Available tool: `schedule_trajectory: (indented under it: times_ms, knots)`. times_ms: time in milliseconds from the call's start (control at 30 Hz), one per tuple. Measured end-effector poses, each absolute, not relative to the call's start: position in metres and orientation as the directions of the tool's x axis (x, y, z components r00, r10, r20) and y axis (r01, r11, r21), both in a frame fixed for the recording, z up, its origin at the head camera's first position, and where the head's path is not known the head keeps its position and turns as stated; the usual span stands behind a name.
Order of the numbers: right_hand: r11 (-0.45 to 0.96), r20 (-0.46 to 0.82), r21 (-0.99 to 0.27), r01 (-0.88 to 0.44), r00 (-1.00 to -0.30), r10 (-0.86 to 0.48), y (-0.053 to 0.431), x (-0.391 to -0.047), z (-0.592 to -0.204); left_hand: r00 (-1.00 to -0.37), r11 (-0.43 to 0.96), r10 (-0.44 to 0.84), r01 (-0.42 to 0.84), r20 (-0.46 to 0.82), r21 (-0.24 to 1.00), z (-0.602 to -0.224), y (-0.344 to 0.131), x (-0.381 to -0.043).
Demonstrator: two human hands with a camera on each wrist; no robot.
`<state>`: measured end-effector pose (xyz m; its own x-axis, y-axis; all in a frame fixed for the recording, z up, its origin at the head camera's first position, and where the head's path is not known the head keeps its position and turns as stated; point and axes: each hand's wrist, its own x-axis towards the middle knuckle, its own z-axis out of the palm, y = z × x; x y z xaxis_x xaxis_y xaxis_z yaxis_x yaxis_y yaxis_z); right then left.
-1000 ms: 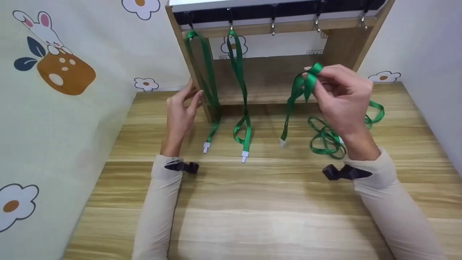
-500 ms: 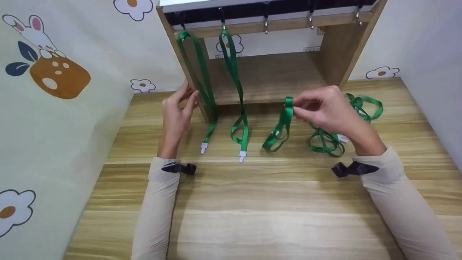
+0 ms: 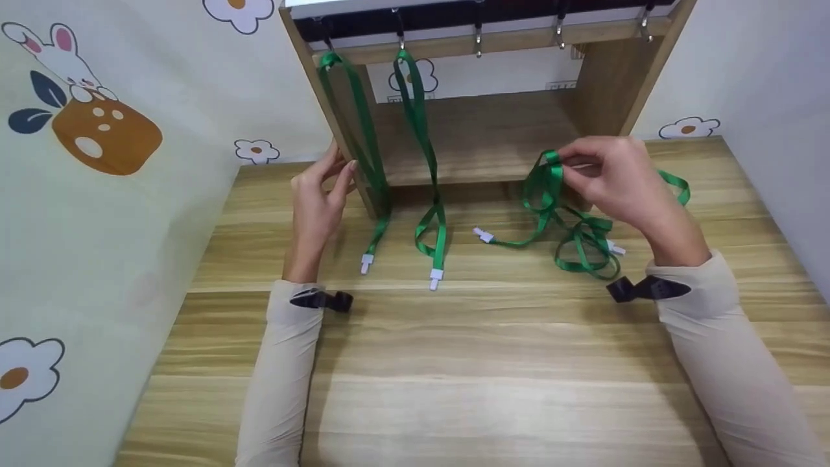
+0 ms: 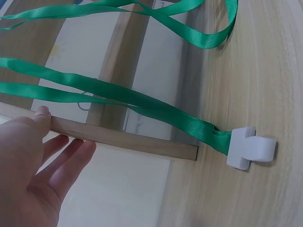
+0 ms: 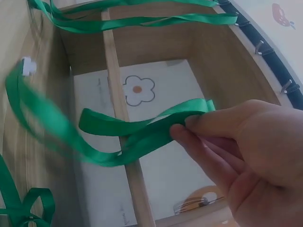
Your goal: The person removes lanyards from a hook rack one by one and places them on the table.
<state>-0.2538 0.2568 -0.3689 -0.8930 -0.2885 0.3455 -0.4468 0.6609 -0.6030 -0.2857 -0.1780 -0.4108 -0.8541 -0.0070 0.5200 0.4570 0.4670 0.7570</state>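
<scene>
My left hand [image 3: 318, 198] grips the front edge of the left side panel [image 4: 128, 139] of a wooden hook rack, thumb on one face and fingers on the other. Between thumb and fingers of my right hand [image 3: 626, 178] a green lanyard [image 3: 551, 175] is pinched by its loop. Its strap hangs in loose coils, and its white clip [image 3: 484, 235] reaches the table to the left. Two green lanyards hang from the two leftmost hooks: one by the panel [image 3: 366, 123], another [image 3: 421, 130] beside it. Their white clips hang low in front of the rack.
More green lanyards lie tangled on the table: one coil [image 3: 587, 250] below my right hand, another strap [image 3: 677, 185] partly hidden behind it. Metal hooks with nothing on them, such as the middle hook [image 3: 478, 42], line the rack's dark strip. Patterned walls stand behind and left.
The right hand has lowered its lanyard, swung it left, then drawn it back right and slightly up. The lanyard's clip now reaches out leftward. My left hand keeps its hold on the panel.
</scene>
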Motion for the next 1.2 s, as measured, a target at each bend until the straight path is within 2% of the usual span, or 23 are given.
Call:
schedule_trajectory:
  times_ms: [133, 400, 700, 900, 1200]
  knots:
    - [0.664, 0.343, -0.555, -0.501, -0.865, -0.365, 0.25, -0.254, -0.375, -0.855, 0.473, -0.005, 0.455, 0.519, 0.754, -0.41, -0.178, -0.285]
    - [0.622, 0.194, -0.59, -0.514, -0.839, -0.509, 0.236, -0.255, -0.39, -0.854, 0.471, 0.002, 0.459, 0.52, 0.753, -0.415, -0.18, -0.289]
    - [0.594, 0.066, -0.662, -0.457, -0.825, -0.561, 0.234, -0.261, -0.411, -0.839, 0.491, -0.016, 0.468, 0.544, 0.735, -0.412, -0.177, -0.285]
    - [0.508, 0.011, -0.77, -0.386, -0.805, -0.594, 0.229, -0.264, -0.421, -0.843, 0.471, -0.009, 0.471, 0.538, 0.746, -0.411, -0.177, -0.285]
    - [0.533, -0.03, -0.741, -0.408, -0.773, -0.633, 0.226, -0.268, -0.432, -0.859, 0.476, -0.007, 0.447, 0.512, 0.758, -0.411, -0.179, -0.286]
